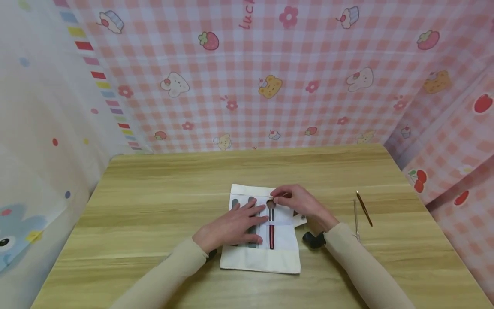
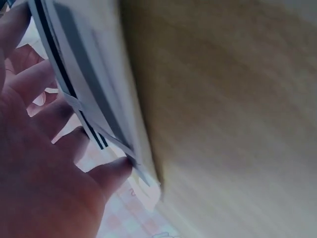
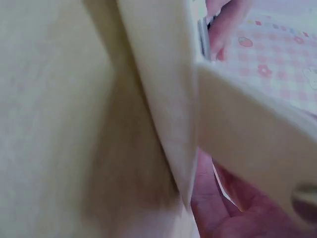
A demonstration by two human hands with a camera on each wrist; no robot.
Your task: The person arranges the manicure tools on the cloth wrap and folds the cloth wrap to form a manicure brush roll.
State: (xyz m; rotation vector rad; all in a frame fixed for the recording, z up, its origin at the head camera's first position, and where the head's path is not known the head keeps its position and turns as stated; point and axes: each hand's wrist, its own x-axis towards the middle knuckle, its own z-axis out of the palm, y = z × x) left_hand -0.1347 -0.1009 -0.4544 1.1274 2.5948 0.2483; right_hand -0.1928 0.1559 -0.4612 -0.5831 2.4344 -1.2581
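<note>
A cream fabric tool roll [image 1: 260, 261] lies unfolded on the table. Spread across its left part is my left hand [image 1: 235, 224], fingers nearly straight, resting over flat grey strip-like tools [image 1: 251, 199]. A makeup brush [image 1: 272, 237] with a dark red handle and silver ferrule lies upright under the roll's pale strap. At the brush head, by the roll's top edge, are the bent fingers of my right hand [image 1: 299, 199]; whether they pinch the brush or the cloth cannot be told. In the right wrist view the cloth covers part of the right hand [image 3: 242, 213].
A snap tab [image 1: 299, 220] sticks out on the roll's right side. Further right lie a thin metal tool [image 1: 356, 219] and a slim brown tool [image 1: 364, 209]. A black object [image 1: 314, 240] sits by the right wrist. The wooden table [image 1: 166, 176] meets a checked curtain [image 1: 247, 116] behind.
</note>
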